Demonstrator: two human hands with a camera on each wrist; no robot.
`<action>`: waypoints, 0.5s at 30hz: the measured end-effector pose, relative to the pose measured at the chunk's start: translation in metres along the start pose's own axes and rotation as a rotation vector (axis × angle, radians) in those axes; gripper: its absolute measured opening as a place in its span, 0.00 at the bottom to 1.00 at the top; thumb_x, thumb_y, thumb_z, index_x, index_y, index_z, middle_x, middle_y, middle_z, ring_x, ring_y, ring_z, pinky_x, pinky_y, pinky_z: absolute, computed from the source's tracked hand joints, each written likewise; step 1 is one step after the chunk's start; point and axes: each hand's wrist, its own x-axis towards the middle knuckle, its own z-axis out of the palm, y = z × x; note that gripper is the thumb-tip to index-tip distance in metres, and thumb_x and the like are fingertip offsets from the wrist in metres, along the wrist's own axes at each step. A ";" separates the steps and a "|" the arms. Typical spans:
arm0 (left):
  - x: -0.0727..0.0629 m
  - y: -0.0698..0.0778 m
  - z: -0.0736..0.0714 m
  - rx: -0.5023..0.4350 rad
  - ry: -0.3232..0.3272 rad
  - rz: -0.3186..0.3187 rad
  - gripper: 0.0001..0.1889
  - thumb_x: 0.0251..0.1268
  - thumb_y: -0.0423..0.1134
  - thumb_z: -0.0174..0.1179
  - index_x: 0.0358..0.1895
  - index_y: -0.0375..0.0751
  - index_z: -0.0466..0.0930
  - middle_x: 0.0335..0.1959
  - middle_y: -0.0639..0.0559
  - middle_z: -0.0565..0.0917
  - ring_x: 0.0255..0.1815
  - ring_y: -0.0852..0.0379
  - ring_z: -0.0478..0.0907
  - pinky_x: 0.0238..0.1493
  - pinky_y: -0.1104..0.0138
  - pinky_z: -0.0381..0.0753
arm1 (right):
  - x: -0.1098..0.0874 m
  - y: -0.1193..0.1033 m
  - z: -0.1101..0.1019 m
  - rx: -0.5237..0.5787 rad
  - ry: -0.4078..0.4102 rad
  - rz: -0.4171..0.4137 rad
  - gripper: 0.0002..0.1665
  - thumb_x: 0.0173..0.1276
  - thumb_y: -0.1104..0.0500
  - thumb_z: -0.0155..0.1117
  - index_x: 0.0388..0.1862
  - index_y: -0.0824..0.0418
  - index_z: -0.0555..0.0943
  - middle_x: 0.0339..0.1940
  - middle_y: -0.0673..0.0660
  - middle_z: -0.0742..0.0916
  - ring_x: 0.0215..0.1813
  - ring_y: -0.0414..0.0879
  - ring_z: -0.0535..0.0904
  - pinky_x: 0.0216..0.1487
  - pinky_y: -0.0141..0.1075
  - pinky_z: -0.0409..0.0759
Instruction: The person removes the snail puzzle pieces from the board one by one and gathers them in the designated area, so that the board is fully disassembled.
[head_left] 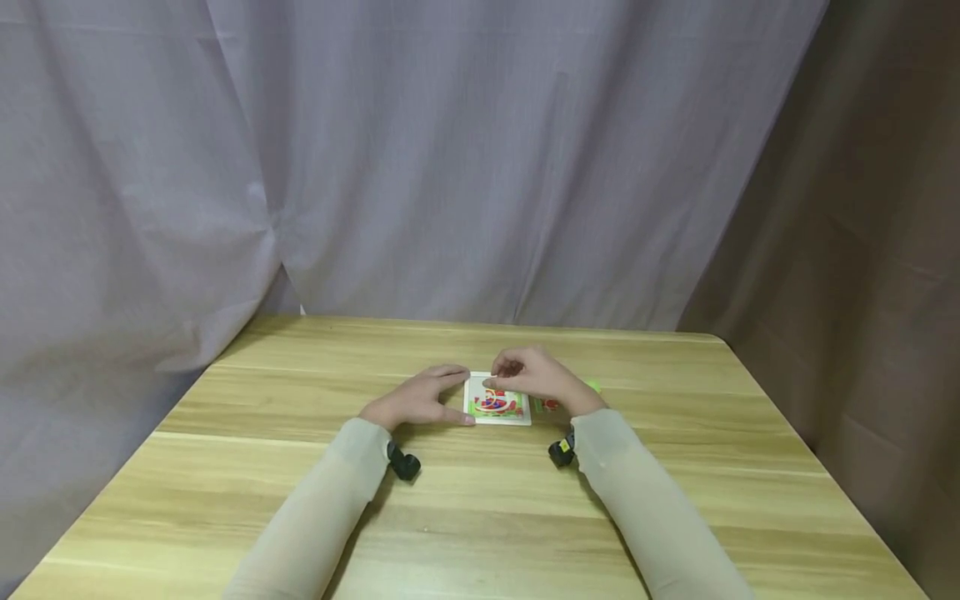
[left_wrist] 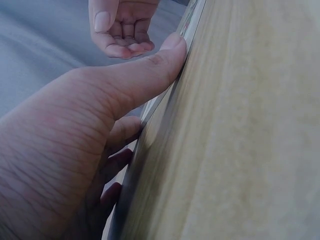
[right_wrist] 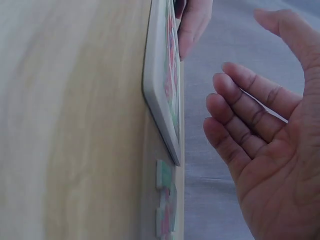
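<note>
A small square puzzle board [head_left: 527, 412] with a white rim and a red, green and blue picture lies flat on the table. My left hand [head_left: 416, 400] rests along its left side, with the thumb touching the near corner and the fingers by the far corner. In the left wrist view, that thumb [left_wrist: 150, 70] lies nearly straight against the board's edge. Above the board hovers my right hand [head_left: 536, 372], covering the upper part of the picture. Nothing shows between its loosely bent fingers [right_wrist: 250, 110] in the right wrist view; the thumb stands apart.
Loose puzzle pieces [head_left: 551, 406] in red and green lie right of the board, partly hidden by the right forearm. A bright green bit [head_left: 595, 386] shows beyond the wrist. Grey curtains [head_left: 450, 167] hang behind the wooden table [head_left: 465, 517].
</note>
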 end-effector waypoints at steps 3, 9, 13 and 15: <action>0.000 0.001 -0.002 0.004 -0.001 0.000 0.54 0.60 0.71 0.67 0.84 0.46 0.60 0.86 0.48 0.61 0.86 0.42 0.57 0.84 0.40 0.57 | 0.001 -0.001 -0.001 -0.007 0.001 -0.016 0.15 0.69 0.45 0.75 0.44 0.54 0.88 0.39 0.48 0.91 0.43 0.40 0.86 0.51 0.36 0.88; -0.001 0.001 -0.002 -0.011 -0.005 0.004 0.54 0.60 0.71 0.68 0.84 0.45 0.61 0.86 0.48 0.61 0.86 0.43 0.57 0.84 0.40 0.57 | 0.002 0.000 0.002 -0.040 0.010 -0.045 0.13 0.72 0.48 0.72 0.46 0.55 0.89 0.42 0.49 0.92 0.43 0.40 0.86 0.51 0.35 0.88; -0.001 0.001 -0.001 -0.011 -0.013 0.004 0.54 0.60 0.71 0.68 0.84 0.46 0.60 0.86 0.48 0.61 0.86 0.42 0.56 0.85 0.40 0.56 | 0.000 0.002 0.003 -0.068 0.004 -0.058 0.15 0.75 0.52 0.70 0.52 0.60 0.89 0.46 0.54 0.92 0.47 0.45 0.87 0.55 0.40 0.89; 0.000 0.001 -0.001 -0.012 -0.012 0.006 0.54 0.60 0.71 0.68 0.84 0.46 0.60 0.86 0.48 0.60 0.86 0.43 0.56 0.85 0.41 0.56 | 0.000 0.004 0.002 -0.077 0.002 -0.053 0.16 0.75 0.54 0.69 0.53 0.63 0.88 0.47 0.56 0.92 0.48 0.47 0.88 0.56 0.42 0.89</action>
